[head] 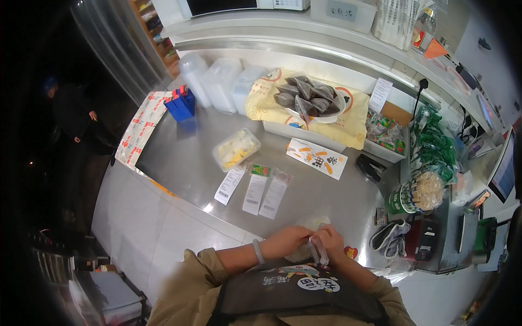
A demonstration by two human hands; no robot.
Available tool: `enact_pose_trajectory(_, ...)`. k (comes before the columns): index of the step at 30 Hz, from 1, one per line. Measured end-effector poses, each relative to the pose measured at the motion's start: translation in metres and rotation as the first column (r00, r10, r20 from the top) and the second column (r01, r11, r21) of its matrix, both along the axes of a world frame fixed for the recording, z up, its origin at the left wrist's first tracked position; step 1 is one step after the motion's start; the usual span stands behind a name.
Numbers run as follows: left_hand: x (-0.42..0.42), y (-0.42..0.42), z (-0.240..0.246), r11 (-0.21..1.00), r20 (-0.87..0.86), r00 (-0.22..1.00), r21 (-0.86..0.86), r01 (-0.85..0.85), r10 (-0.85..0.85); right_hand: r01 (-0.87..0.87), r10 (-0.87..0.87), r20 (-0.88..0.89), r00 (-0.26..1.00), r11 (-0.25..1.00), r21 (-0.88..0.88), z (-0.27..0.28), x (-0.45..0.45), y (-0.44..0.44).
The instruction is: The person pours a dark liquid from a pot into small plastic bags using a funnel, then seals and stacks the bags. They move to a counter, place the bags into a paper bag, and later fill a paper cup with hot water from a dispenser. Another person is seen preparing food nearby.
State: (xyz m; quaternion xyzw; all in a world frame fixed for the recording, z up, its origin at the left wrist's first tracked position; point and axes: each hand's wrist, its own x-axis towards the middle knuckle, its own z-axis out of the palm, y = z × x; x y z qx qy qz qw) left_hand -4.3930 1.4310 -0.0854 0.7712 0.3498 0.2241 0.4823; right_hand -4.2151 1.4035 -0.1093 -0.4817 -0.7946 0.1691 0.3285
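Note:
At the front edge of the steel counter, my left hand [285,243] and my right hand [328,242] meet, their fingers pinching the gathered top of a clear plastic bag [299,256]. What the bag holds is mostly hidden by my hands. Beyond them lie several printed receipts [255,194], two with small packets at their tops. A clear lidded food container [236,150] with white and yellow food sits behind the receipts. To its right lies a white printed paper sleeve [317,158], and a black stapler [370,168] rests farther right.
A white bowl of dark filled bags [334,114] stands on a yellow cloth at the back. Plastic jugs [223,83] and a blue holder [180,106] are at back left. Wrapped chopsticks [426,191], a grey cloth [389,240] and a red-black device [422,240] stand right. A person [77,110] is at far left.

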Motion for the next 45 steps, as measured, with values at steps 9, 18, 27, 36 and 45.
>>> enact_pose_trajectory(9, -0.029, 0.008, -0.002, 0.930, -0.316, 0.938, 0.367, -0.014, 0.139, -0.271, 0.230, -0.173, 0.958, 0.922, -0.277, -0.014, 0.039, -0.013)
enact_pose_trajectory(18, 0.002, 0.007, -0.008, 0.930, -0.361, 0.889, 0.330, -0.161, 0.282, -0.096, -0.170, -0.391, 0.905, 0.811, -0.577, -0.003, 0.008, 0.010)
enact_pose_trajectory(27, -0.170, 0.153, -0.025, 0.726, 0.013, 0.753, 0.255, -0.639, 0.658, 0.374, -0.682, -0.267, 0.681, 0.637, -0.675, -0.030, -0.012, -0.046)
enact_pose_trajectory(36, -0.215, 0.202, -0.074, 0.455, -0.284, 0.356, 0.605, -0.654, 0.890, 0.599, -0.730, 0.066, 0.680, 0.501, -0.625, -0.058, 0.002, -0.159)
enact_pose_trajectory(45, 0.090, 0.047, -0.020, 0.627, 0.005, 0.900, 0.716, -0.306, 0.435, 0.676, -0.876, 0.049, 0.480, 0.334, -0.657, -0.091, 0.103, -0.310)
